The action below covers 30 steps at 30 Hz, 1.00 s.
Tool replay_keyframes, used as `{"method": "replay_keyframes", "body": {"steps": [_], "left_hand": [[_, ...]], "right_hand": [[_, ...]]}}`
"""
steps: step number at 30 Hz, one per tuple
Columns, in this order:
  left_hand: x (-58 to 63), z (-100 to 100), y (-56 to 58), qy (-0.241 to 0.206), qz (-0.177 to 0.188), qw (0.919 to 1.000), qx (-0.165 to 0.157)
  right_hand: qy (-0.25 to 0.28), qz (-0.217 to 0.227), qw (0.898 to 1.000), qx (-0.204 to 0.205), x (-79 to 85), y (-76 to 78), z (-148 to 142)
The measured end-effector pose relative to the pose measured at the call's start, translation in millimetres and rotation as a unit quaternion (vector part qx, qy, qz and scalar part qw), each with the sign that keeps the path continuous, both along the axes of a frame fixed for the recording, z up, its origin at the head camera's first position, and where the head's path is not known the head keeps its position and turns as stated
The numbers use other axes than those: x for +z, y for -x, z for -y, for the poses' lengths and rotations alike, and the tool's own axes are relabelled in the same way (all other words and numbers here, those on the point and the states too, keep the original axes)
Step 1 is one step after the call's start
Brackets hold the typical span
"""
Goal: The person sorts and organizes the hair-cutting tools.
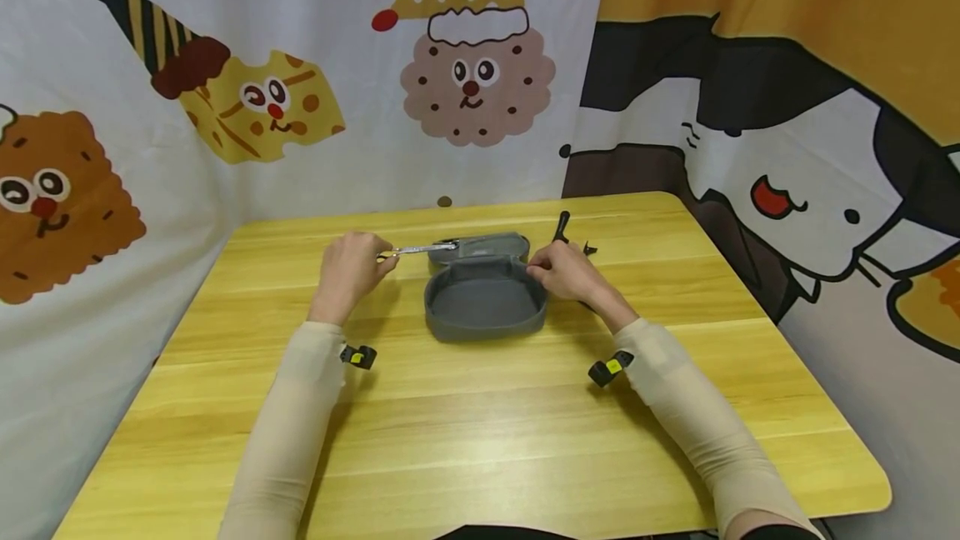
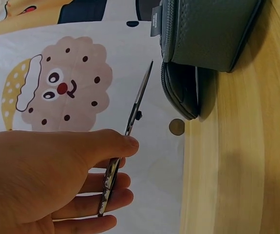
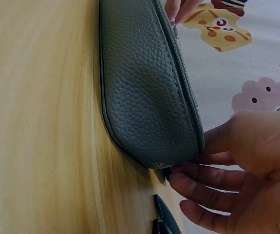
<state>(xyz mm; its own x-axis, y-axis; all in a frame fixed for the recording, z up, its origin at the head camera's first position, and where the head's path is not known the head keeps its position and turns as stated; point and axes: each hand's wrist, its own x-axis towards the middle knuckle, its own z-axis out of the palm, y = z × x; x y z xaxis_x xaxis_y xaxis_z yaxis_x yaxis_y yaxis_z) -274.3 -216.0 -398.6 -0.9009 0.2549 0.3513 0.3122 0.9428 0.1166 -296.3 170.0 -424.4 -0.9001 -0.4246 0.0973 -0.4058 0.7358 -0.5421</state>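
An unzipped grey leather-look case [image 1: 483, 330] lies on the table with its lid [image 1: 491, 247] folded back. My left hand [image 1: 351, 273] pinches silver scissors [image 1: 424, 249] by the handles, between thumb and fingers. Their narrow blades point right, over the left part of the lid; in the left wrist view the scissors [image 2: 139, 100] appear closed and apart from the case [image 2: 213, 34]. At the case's right rear corner, my right hand [image 1: 570, 275] pinches the rim between thumb and fingers. The right wrist view shows the case's pebbled side wall [image 3: 140, 83] and zip edge.
Beyond my right hand, a black handle-like item [image 1: 561, 226] and a small black piece [image 1: 590, 249] lie on the wooden table [image 1: 480, 432]. Dark slim items [image 3: 165, 214] lie near the case in the right wrist view. A patterned curtain [image 1: 300, 182] hangs behind the table.
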Motion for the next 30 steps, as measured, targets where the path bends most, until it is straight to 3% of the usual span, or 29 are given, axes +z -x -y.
{"method": "replay_keyframes", "body": {"steps": [11, 30], "left_hand": [[-1.7, -2.9, 5.2, 0.022, 0.020, 0.9995, 0.007], [-1.9, -0.8, 10.3, -0.007, 0.072, 0.9972, -0.017]], "right_hand": [[-0.004, 0.001, 1.000, 0.000, -1.6, 0.6, 0.5], [0.000, -0.002, 1.000, 0.006, -1.1, 1.5, -0.7]]}}
